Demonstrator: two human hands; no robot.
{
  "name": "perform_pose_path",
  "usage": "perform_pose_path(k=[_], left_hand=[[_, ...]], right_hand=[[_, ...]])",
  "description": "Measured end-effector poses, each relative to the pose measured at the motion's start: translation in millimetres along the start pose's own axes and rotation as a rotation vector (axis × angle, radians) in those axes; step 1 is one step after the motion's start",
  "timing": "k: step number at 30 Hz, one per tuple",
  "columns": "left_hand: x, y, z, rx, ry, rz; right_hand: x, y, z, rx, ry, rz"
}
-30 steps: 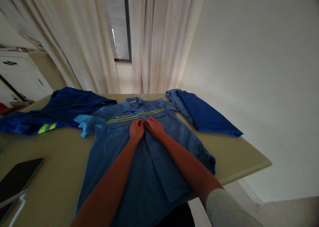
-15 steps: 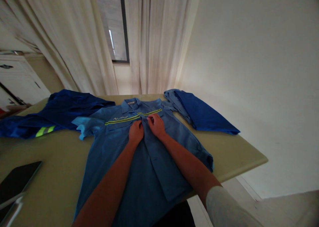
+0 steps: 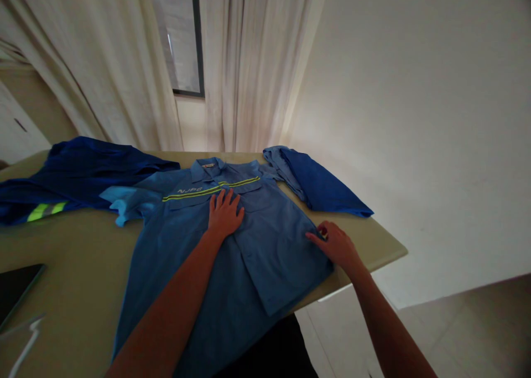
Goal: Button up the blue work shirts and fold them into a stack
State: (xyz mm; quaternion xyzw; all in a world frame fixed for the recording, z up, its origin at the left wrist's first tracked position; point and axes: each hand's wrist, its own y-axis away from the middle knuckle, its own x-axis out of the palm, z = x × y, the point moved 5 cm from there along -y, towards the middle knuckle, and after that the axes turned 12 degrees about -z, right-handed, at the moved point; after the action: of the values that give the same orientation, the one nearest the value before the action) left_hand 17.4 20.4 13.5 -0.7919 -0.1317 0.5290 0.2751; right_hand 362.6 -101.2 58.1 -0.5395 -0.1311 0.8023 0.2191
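Across the pale olive surface (image 3: 83,262) lies one blue short-sleeved work shirt (image 3: 269,229), front up, its one collar (image 3: 206,171) at the far end and its hem hanging over the near edge. Two yellow stripes (image 3: 244,183) cross the chest, with white lettering (image 3: 189,190) above them on one side, and two pocket flaps sit below.

Two bare hands are at the shirt. The left hand (image 3: 225,215) rests palm down on the front placket, just below the stripes, its fingers spread and grasping nothing. The right hand (image 3: 335,242) is at the shirt's side edge, its fingers curled and its thumb extended over the cloth; whether they pinch the fabric, one cannot tell.

One dark blue garment (image 3: 95,165) with a single reflective band (image 3: 47,210) lies beyond the left sleeve, and one folded blue garment (image 3: 323,187) lies by the right sleeve. Near the left edge are one black tablet-like device (image 3: 19,289) and one white cord (image 3: 25,347). Behind hang two curtain panels (image 3: 253,63), one window (image 3: 178,35) between them.
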Motion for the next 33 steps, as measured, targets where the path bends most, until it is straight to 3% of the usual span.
perform_pose_path(k=[3,8,11,14,18,20,22,25,28,30,33], left_hand=[[-5,-1,1,-0.054,-0.044,-0.050],[-5,8,1,-0.113,0.007,0.055],[-5,23,-7,-0.102,0.053,0.105],[-9,34,-13,-0.090,0.111,0.158],[-37,26,11,-0.113,0.266,0.143],[-66,17,46,-0.179,0.227,0.038],[-102,15,94,-0.322,0.064,-0.155],[-147,35,163,-0.680,-0.278,-0.364],[-153,54,204,-0.916,-0.355,-0.268],[-145,53,213,-0.889,-0.236,-0.231],[-138,41,212,-0.781,0.097,-0.418]], right_hand=[[-11,39,-40,0.060,-0.113,0.077],[-32,61,-69,0.114,-0.083,0.259],[-44,45,-48,0.001,0.056,0.171],[-42,15,17,-0.189,-0.006,0.016],[4,-21,128,-0.496,-0.298,0.127],[41,-35,172,-0.607,-0.413,0.207],[83,-46,203,-0.668,-0.467,0.264],[144,-60,231,-0.669,-0.445,0.291],[188,-66,243,-0.622,-0.367,0.285],[202,-64,245,-0.634,-0.324,0.261],[207,-60,241,-0.672,-0.316,0.248]])
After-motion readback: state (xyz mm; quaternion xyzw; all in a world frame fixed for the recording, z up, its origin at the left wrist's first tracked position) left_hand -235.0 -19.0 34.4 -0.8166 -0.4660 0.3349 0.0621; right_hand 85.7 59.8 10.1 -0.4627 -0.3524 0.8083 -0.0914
